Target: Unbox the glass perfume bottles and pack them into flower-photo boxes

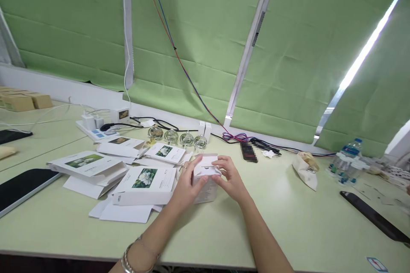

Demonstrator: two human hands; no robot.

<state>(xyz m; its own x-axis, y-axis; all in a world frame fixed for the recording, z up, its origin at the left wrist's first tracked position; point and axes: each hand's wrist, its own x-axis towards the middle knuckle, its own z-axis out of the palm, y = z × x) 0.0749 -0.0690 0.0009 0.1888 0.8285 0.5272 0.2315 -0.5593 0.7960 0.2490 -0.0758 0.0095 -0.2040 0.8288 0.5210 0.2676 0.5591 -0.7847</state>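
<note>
A small white cardboard box (pixel 206 179) stands upright on the pale green table (pixel 288 222), its top flaps partly open. My left hand (pixel 187 183) grips its left side, fingers curled round the box. On the right, the fingers of my right hand (pixel 231 179) pinch a top flap. Several flat white cartons with flower pictures (pixel 145 183) lie just left of my hands.
Several round glass bottles (pixel 177 137) line up behind the cartons. A power strip with chargers (pixel 96 126) and cables sits at the back left. A tablet (pixel 22 187) lies at far left, a dark phone (pixel 374 217), a water bottle (pixel 347 160) and a crumpled paper bag (pixel 306 168) to the right.
</note>
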